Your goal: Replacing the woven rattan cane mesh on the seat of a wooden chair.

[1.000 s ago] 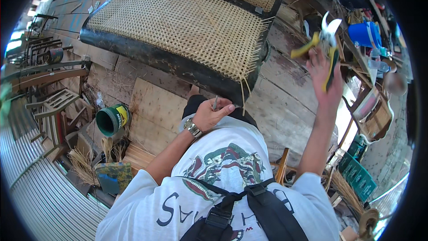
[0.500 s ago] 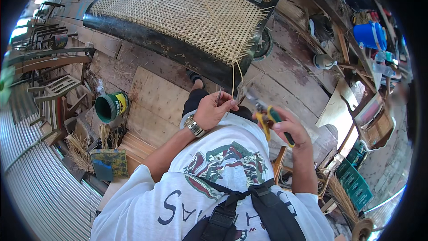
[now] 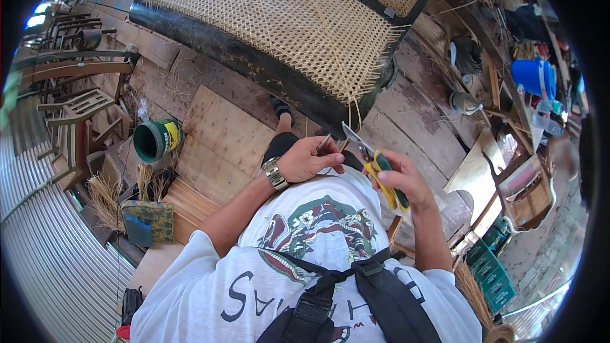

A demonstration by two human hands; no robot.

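My left hand, with a metal watch at the wrist, is closed in a pinch just above my lap. A thin grey metal tool pokes up between its fingers; its lower part is hidden. My right hand grips hand shears with yellow and green handles. Their metal blades point up and left, close to the left fingertips. Beyond them lies a black-framed panel of woven cane. Loose cane strands hang from its near corner, beside the blade tips.
On the left, a green bucket lies tipped near a plywood sheet. Bundles of cane fibre and stacked wooden chair frames stand farther left. A blue bucket and an unfinished chair part are on the right.
The shears have come left toward my left hand, their blades now beside the hanging strands. The cane panel appears farther up and right in view. My left hand keeps its pinch.
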